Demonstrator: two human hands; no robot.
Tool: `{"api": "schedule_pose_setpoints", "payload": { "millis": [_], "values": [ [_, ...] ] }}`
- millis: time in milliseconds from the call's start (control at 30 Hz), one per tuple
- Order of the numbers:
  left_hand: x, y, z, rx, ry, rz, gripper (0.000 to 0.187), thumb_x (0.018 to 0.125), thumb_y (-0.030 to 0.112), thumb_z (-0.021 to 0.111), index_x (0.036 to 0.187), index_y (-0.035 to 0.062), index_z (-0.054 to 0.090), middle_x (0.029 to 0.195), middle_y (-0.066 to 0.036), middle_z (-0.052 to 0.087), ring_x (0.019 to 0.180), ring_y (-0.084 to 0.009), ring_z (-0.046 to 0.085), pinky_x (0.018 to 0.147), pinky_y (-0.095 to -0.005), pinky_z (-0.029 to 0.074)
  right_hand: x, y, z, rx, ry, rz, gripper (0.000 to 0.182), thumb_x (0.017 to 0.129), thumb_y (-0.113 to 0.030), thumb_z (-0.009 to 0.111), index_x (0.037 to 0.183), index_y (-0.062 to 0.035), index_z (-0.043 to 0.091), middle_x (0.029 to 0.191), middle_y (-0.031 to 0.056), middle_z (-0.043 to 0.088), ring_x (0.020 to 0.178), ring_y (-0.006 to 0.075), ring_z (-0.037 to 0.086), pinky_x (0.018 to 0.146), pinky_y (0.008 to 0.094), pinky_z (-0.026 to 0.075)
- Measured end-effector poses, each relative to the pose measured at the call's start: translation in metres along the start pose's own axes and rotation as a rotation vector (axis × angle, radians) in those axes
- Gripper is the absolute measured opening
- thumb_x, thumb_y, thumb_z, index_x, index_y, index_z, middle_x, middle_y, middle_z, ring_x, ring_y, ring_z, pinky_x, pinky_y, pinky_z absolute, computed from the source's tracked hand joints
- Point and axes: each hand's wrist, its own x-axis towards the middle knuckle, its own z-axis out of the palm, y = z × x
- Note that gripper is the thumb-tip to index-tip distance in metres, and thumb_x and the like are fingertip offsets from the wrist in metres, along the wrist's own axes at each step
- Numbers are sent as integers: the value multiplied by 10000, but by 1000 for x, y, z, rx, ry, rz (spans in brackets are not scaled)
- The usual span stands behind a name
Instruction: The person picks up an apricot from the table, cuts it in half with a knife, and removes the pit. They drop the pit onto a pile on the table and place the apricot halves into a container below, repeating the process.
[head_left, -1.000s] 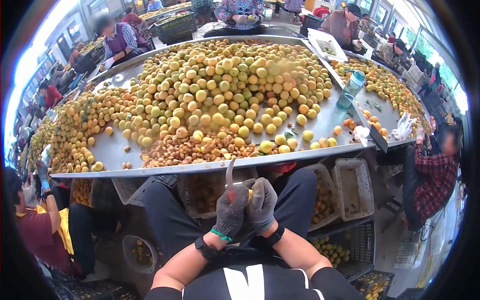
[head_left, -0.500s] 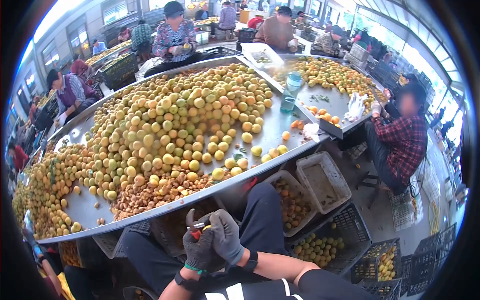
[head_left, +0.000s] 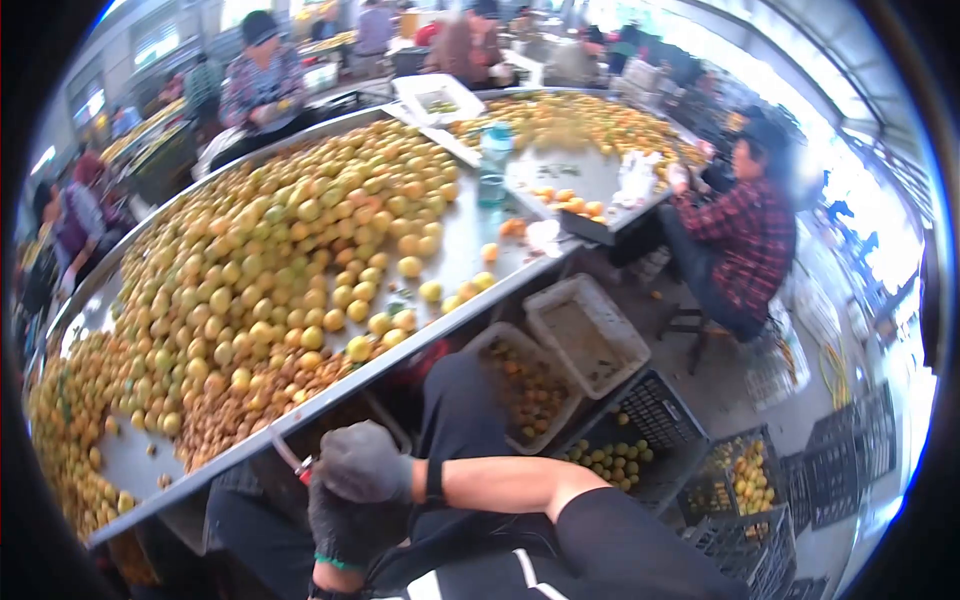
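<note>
My left hand, in a dark glove with a green cuff, is closed round pruning shears. Their red handle peeks out by the thumb, and the pale blades point up and left, smeared by motion. My right hand, in a grey glove, is closed and lies against the top of the left one. Whatever its fingers grip is hidden. Both hands are over my lap, below the rim of a metal sorting table. Whole yellow-green fruits and a heap of brownish fruit pieces lie on it.
A water bottle stands on the table. White crates and black crates, some with fruit, sit on the floor at my right. A person in a checked shirt sits at the table's right end; several other people are across it.
The view has turned right and tilted, so the table and crates appear further left. My hands have shifted left and lower in view, still together, with the shears still in the left one.
</note>
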Motion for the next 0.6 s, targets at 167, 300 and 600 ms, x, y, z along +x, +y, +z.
{"api": "schedule_pose_setpoints", "payload": {
  "millis": [167, 300, 600],
  "values": [
    [12, 17, -3, -382, 106, -211, 447, 974, 502, 439, 1141, 111, 578, 1065, -60, 639, 995, -218, 626, 873, -377, 529, -11, -8, 16, 180, 61, 268, 304, 858, -315, 680, 924, -53, 539, 857, 118, 541, 819, 306, 596, 722, 364, 493],
    [0, 21, 5, -250, 317, -327, 393, 984, 447, 465, 1181, 121, 560, 767, -10, 624, 627, -159, 607, 556, -275, 511, -38, -5, 21, 851, 79, 565, 253, 890, -158, 649, 1082, -36, 538, 1003, 94, 577, 930, 202, 587, 841, 311, 490],
    [-13, 54, -5, 224, 214, -230, 393, 971, 366, 553, 1235, 76, 568, 558, 72, 365, 407, -55, 336, 368, -230, 275, -52, 68, -44, 1537, 386, 1003, 403, 929, -89, 576, 1323, -91, 490, 1124, 46, 596, 916, 121, 599, 766, 253, 504]
  ]
}}
